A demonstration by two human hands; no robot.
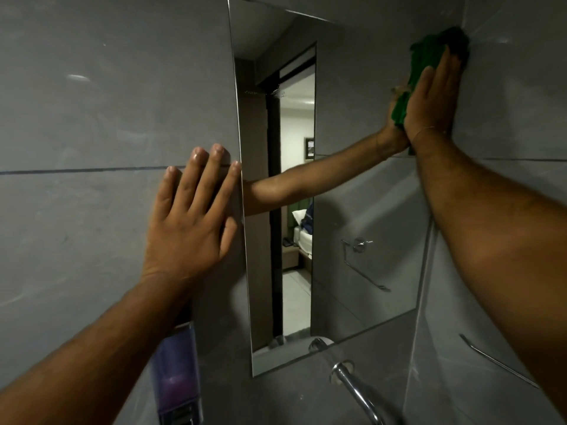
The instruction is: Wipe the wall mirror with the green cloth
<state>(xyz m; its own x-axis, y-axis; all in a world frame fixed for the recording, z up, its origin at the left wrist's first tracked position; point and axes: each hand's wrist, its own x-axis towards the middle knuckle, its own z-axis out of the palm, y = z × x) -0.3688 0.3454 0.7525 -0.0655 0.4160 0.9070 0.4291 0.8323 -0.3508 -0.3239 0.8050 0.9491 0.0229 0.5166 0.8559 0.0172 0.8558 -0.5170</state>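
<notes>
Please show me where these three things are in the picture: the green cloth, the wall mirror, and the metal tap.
green cloth [425, 61]: head view, on the fabric above the right hand's fingers.
wall mirror [362, 210]: head view, on the glass right of the reflected doorway.
metal tap [357, 391]: head view, on the curved chrome spout.

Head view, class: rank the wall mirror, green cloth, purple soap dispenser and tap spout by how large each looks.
1. wall mirror
2. purple soap dispenser, cut off by the frame edge
3. green cloth, partly under the right hand
4. tap spout

The middle two look close.

Cloth [426, 61] at mirror's [352, 210] upper right, tap [359, 391] below, dispenser [178, 378] lower left
</notes>
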